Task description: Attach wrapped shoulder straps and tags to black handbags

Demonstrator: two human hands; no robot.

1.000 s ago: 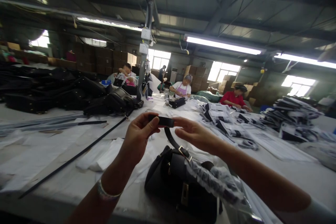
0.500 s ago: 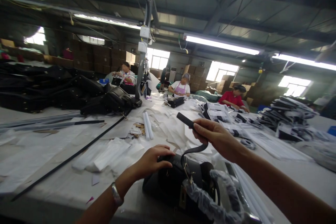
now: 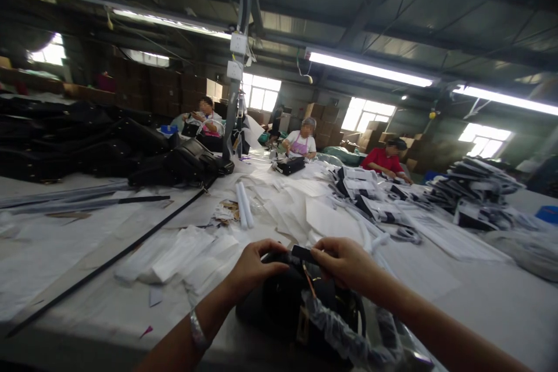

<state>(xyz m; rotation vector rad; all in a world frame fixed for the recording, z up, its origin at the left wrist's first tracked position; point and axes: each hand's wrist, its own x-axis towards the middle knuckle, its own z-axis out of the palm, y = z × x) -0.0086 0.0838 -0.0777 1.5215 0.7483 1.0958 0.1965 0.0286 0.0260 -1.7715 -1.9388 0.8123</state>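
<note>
A black handbag [image 3: 272,309] lies on the table right in front of me. Its handle [image 3: 333,325] is wrapped in crinkled clear plastic, and gold-coloured metal fittings show on its front. My left hand [image 3: 255,267] grips the bag's upper edge between thumb and fingers. Between the thumb and fingers of my right hand [image 3: 342,258] is a flat black strap [image 3: 301,253]. The strap's free end points left, close to my left fingertips, just above the bag. Where the rest of the strap runs is mostly hidden behind my right hand.
A long black strap [image 3: 117,256] stretches across the table at left. White paper sheets [image 3: 187,256] and two white rolls [image 3: 244,206] lie ahead. Black bags [image 3: 87,142] are heaped at the far left, wrapped pieces [image 3: 475,186] at right. Several people [image 3: 300,142] work across the table.
My right hand has come down and slightly left with the strap, bringing its end to the bag's top beside my left hand. The left hand keeps its hold on the bag.
</note>
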